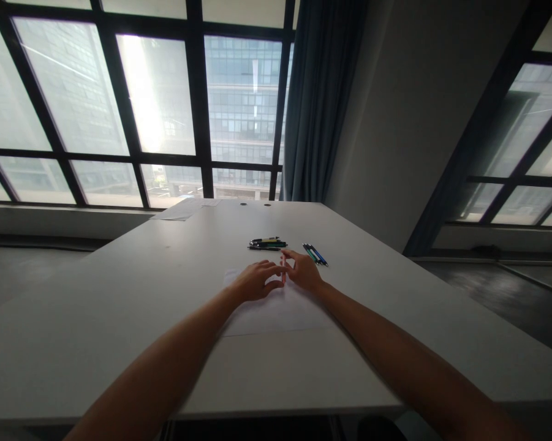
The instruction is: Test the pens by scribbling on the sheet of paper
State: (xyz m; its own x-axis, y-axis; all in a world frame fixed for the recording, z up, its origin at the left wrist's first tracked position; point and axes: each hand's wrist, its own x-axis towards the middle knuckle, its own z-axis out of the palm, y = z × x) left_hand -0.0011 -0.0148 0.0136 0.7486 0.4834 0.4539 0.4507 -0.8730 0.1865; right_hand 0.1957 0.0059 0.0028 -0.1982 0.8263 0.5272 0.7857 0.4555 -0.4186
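Where left grip (pixel 257 280) faces right grip (pixel 306 271), pink pen (pixel 283 277) sits between, touching both.

Office or meeting room, best I can tell; can't rule out a classroom. I'm at a long white table (pixel 165 282) filling the lower centre, two dark round inserts (pixel 243 204) near its far end. Pens (pixel 315 253) mid-frame, white paper (pixel 276 318) in front of me, loose sheets (pixel 179 211) at the table's far left corner. Big dark-framed window (pixel 160 92) upper left, many-windowed building (pixel 234 110) outside. Blue-grey curtain (pixel 321 104) upper centre, plain grey wall (pixel 395 122) beside it, second window (pixel 514 135) right edge.
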